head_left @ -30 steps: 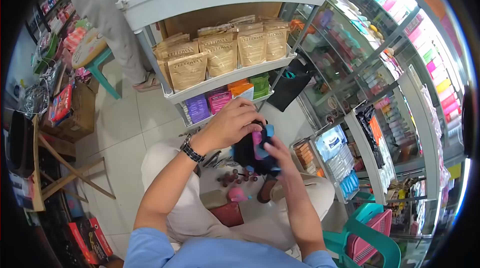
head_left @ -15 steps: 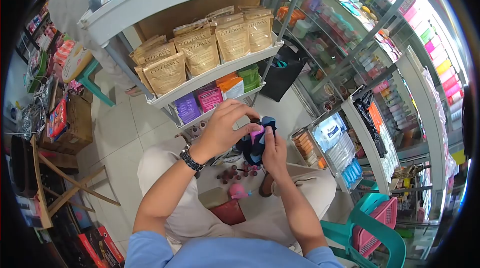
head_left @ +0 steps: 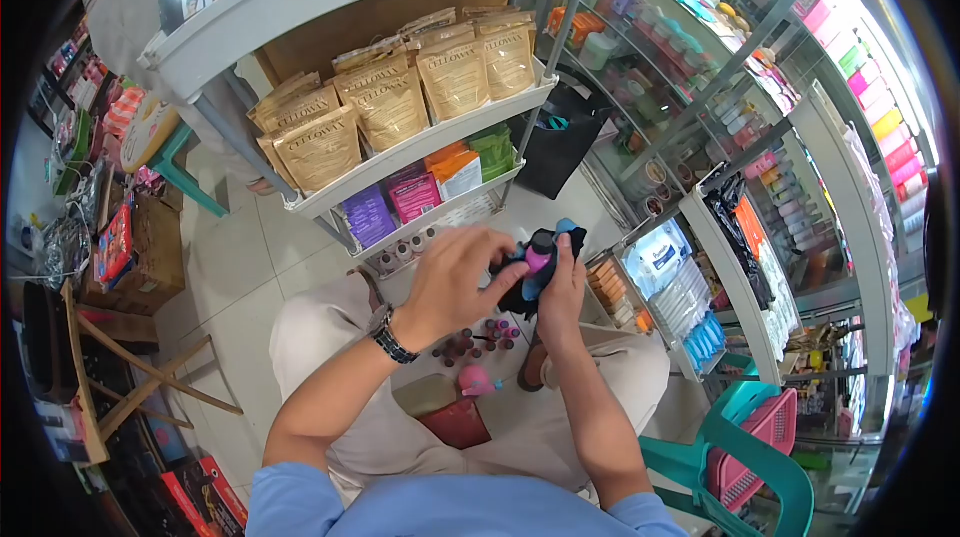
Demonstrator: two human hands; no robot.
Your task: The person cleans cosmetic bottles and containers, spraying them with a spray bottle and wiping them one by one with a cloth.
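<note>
My right hand (head_left: 561, 295) is wrapped round a dark cloth (head_left: 518, 299) with blue patches and a small pink bottle (head_left: 538, 255) with a black cap, which pokes out of the cloth. My left hand (head_left: 455, 277), with a watch on its wrist, is beside the bottle; its thumb reaches to the cloth, and its fingers are bent, apart and a little blurred. On the floor below stand several small dark red and pink bottles (head_left: 460, 345), with a pink squeeze bottle (head_left: 476, 381) near them.
Ahead is a white shelf rack (head_left: 420, 142) with gold pouches (head_left: 383, 97) and coloured packets. Glass display cases (head_left: 690, 117) line the right. A green chair (head_left: 745, 427) holding a pink basket is at lower right, a wooden folding stand (head_left: 150, 377) at left. A black bag (head_left: 560, 142) sits behind the rack.
The view has shifted, so the rack sits further left and lower. The pink bottle's black cap now shows above the cloth, and my left hand's fingers have loosened from it.
</note>
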